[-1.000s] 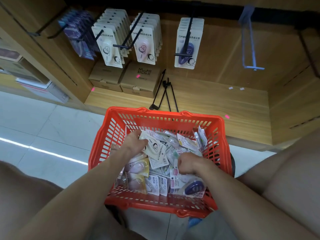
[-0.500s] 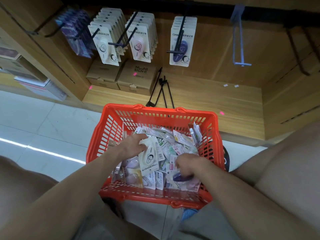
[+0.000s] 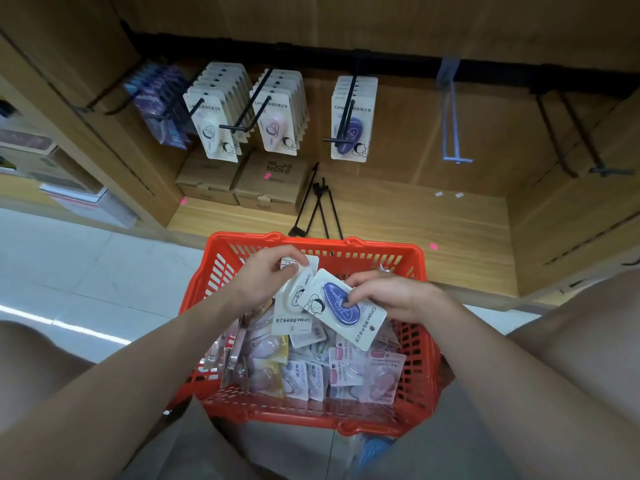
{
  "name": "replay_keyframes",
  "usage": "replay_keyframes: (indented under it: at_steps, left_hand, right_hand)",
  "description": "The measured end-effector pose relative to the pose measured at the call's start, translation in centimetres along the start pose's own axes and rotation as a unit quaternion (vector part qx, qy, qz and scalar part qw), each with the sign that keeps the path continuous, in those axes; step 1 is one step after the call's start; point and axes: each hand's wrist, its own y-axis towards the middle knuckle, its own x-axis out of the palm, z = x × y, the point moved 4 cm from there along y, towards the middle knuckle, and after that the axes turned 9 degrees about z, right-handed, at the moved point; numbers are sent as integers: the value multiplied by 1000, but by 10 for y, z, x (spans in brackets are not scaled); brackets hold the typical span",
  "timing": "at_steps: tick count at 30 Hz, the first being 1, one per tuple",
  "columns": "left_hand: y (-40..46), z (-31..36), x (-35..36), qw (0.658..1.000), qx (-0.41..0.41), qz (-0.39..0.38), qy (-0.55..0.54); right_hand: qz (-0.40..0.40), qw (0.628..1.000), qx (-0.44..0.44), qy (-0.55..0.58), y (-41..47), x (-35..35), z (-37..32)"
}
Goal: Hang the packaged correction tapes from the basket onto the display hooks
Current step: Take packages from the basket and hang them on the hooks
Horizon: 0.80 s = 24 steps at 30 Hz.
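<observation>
A red plastic basket (image 3: 221, 271) stands on the floor between my knees, filled with several packaged correction tapes (image 3: 311, 372). My left hand (image 3: 263, 275) holds a white tape pack (image 3: 294, 306) above the basket. My right hand (image 3: 391, 296) pinches a blue tape pack (image 3: 343, 306) that overlaps the white one. On the wooden display, black hooks carry rows of white packs (image 3: 214, 129), pink packs (image 3: 277, 126) and blue packs (image 3: 349, 133). A pale bare hook (image 3: 453, 133) and a dark bare hook (image 3: 585, 147) stick out further right.
Purple packs (image 3: 162, 109) hang at the far left of the display. Two cardboard boxes (image 3: 266, 181) and loose black hooks (image 3: 318, 206) lie on the wooden shelf (image 3: 415, 223) below. White tiled floor (image 3: 86, 271) stretches to the left.
Both hands have risen out of the basket's heap, the left with a white pack and the right with a blue pack, and come together above it. The camera has tilted up slightly.
</observation>
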Motion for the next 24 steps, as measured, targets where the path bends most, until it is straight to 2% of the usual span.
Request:
replay_keyframes:
  at_steps: [5,9,11,14,16,19,21,24]
  left_hand:
    - [6,14,-21,995,-72,25,-68]
    - [3,32,-36,997,-56,-44,-35]
    - [1,40,-40,993,-60,-83,-66]
    - [3,47,-48,989,-64,-77,-105]
    - [6,46,-54,982,-96,-48,-155]
    - [11,41,-59,969,-134,-4,-209]
    - [13,42,-62,967,-134,8,-218]
    - [16,48,-66,976,-104,-2,-193]
  right_hand:
    - [19,998,-57,6,-14,1,-28]
    - [25,993,-114,-23,-30,1,-67]
    - [40,988,-141,-49,-39,0,-89]
    - [105,979,-168,-54,-49,-6,-115]
    - [145,975,-166,-28,-52,-10,-123]
    - [124,984,-115,56,-53,-8,-119]
    - [120,986,-95,67,-53,-3,-114]
    - [160,973,-112,124,-50,-2,-113]
